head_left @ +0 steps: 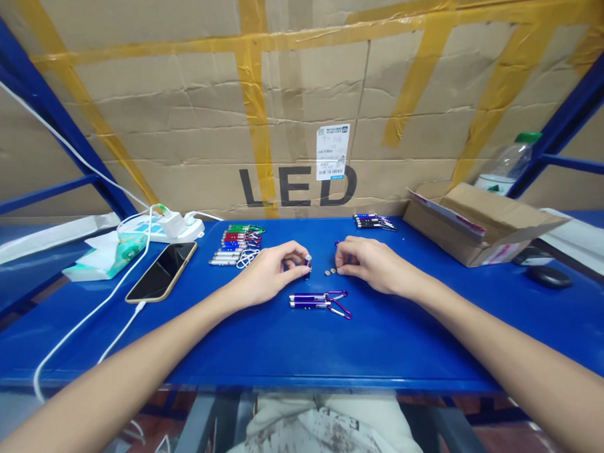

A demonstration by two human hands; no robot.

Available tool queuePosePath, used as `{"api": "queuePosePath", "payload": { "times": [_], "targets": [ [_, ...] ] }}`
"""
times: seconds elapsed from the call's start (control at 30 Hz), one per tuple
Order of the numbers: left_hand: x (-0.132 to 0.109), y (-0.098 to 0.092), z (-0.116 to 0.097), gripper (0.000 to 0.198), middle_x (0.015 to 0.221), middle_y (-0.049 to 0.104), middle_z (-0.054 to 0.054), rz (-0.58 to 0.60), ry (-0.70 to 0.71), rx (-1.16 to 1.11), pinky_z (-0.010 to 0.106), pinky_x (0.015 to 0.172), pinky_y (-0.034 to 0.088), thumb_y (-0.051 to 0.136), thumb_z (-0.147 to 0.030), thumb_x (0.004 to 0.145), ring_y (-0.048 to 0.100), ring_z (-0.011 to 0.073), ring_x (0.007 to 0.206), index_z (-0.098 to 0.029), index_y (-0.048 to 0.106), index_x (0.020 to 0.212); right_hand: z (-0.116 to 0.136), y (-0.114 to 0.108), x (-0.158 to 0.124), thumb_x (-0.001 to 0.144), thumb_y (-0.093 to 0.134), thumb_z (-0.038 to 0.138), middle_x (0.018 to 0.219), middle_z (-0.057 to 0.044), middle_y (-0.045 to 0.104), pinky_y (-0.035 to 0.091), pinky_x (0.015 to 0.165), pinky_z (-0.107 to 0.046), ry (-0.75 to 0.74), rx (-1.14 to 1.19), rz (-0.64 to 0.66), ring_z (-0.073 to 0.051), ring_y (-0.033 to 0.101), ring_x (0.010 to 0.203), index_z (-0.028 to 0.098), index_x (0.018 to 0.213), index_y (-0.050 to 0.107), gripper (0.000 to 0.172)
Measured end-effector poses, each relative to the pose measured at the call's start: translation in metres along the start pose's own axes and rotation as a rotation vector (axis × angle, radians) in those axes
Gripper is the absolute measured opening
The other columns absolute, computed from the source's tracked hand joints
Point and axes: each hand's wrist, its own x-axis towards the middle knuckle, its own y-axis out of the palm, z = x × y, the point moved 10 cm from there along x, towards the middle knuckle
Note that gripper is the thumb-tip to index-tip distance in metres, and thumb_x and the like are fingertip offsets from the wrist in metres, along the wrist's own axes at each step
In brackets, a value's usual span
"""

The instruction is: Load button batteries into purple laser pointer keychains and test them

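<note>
Between the thumb and fingers of my left hand (270, 273) is a small purple flashlight body (308, 266), held roughly upright over the table. My right hand (371, 265) is closed in a pinch, fingertips low by the tabletop; what they grip is hidden. A bit of purple (337, 243) shows behind its knuckles. Beside those fingertips lie a few small round button cells (331, 272). Nearer to me, two purple flashlights (309, 301) lie side by side, with purple carabiner clips (342, 311) at their right ends.
Flashlights in several colours (235, 245) lie in a row at left, with more dark ones (372, 221) at the back right. A charging phone (162, 272), tissue pack (108, 255) and power strip (182, 228) are left. An open cardboard box (482, 225) and black mouse (548, 277) are right.
</note>
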Motion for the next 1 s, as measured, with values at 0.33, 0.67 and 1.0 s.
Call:
{"api": "queuePosePath", "payload": {
  "times": [0.33, 0.67, 1.0],
  "targets": [
    [0.0, 0.004, 0.002, 0.022, 0.104, 0.076, 0.005, 0.028, -0.008, -0.079, 0.033, 0.086, 0.055, 0.07, -0.036, 0.099, 0.071, 0.0187, 0.092, -0.02, 0.066, 0.114, 0.008, 0.0, -0.003, 0.091, 0.076, 0.026, 0.104, -0.004, 0.071, 0.047, 0.081, -0.033, 0.01, 0.153, -0.004, -0.023, 0.062, 0.095, 0.024, 0.104, 0.059, 0.021],
    [-0.001, 0.004, 0.0, 0.022, 0.104, 0.075, 0.004, 0.034, 0.008, -0.02, 0.028, 0.078, 0.053, 0.071, -0.033, 0.097, 0.069, 0.0162, 0.087, -0.019, 0.067, 0.114, 0.027, 0.007, -0.002, 0.097, 0.064, 0.017, 0.107, -0.005, 0.076, 0.049, 0.092, -0.038, -0.072, 0.219, -0.005, -0.023, 0.064, 0.1, 0.024, 0.107, 0.063, 0.012],
    [-0.001, 0.004, 0.0, 0.021, 0.096, 0.075, 0.001, 0.026, 0.029, 0.055, 0.027, 0.073, 0.052, 0.073, -0.034, 0.097, 0.069, 0.0155, 0.081, -0.02, 0.069, 0.112, 0.03, 0.002, -0.004, 0.097, 0.062, 0.016, 0.105, -0.005, 0.074, 0.048, 0.088, -0.039, -0.094, 0.187, -0.076, -0.025, 0.061, 0.099, 0.024, 0.107, 0.06, 0.013]
  ]
}}
